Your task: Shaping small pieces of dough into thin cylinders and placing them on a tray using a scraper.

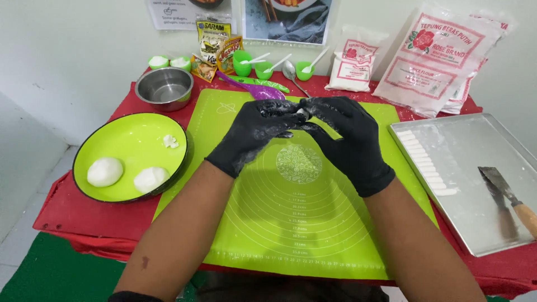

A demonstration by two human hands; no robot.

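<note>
Black-gloved hands (302, 131), two, near two dough balls (105, 171) in one bowl (131, 140).

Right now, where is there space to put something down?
The near half of the green silicone mat is bare, below the black-gloved hands. The metal tray is bare between its row of white dough pieces and the wooden-handled scraper. The table's back edge is crowded with cups and packets.

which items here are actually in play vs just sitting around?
In play: left hand, right hand, small dough piece pinched between fingers, green mat.

Idle: dough balls in green bowl, steel bowl, tray, scraper, flour bags.
</note>
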